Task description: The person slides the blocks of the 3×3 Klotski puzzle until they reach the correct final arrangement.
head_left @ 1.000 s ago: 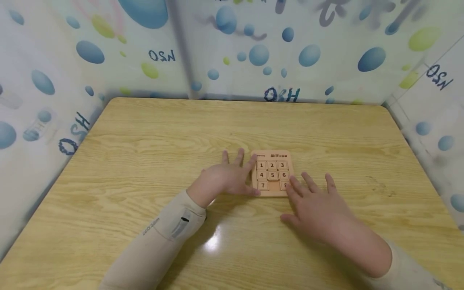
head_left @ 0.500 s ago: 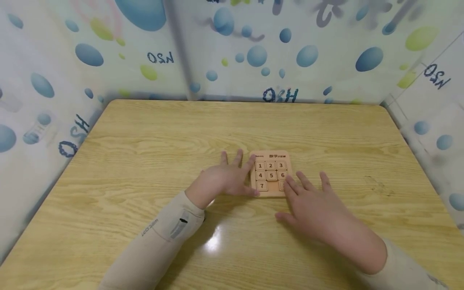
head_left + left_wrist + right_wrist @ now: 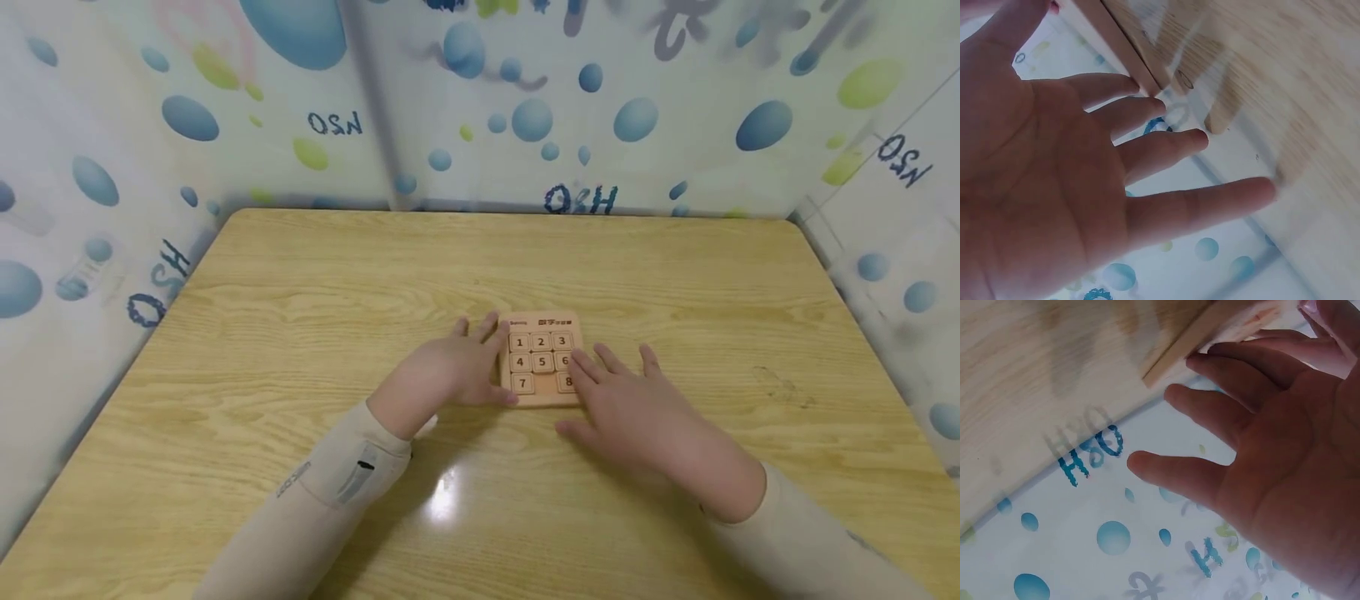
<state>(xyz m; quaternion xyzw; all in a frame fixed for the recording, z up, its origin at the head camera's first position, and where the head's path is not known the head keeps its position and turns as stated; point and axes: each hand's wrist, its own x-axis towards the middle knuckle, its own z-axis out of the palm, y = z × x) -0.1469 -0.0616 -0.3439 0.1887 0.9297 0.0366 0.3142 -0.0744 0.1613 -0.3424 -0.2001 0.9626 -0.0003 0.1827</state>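
A wooden number slide puzzle lies flat on the table, with tiles 1 to 3 in the top row, 4 to 6 in the middle, and 7 and 8 below. The bottom row has a gap between 7 and 8. At the puzzle's left edge is my left hand, its index finger near the upper corner and thumb at the lower one. My right hand touches the right side near tiles 6 and 8, fingers extended and thumb apart from the board. Both wrist views show the fingers spread and fairly straight along the board's edges.
The light wood-grain table stretches around the puzzle on all sides. Behind it and at both sides stand pale walls with blue and green spots. A bright light reflection shows on the tabletop in front of the hands.
The puzzle has slid a little to the left, along with both hands. Tile 8, partly covered half a second ago, shows more now. The tile order looks the same.
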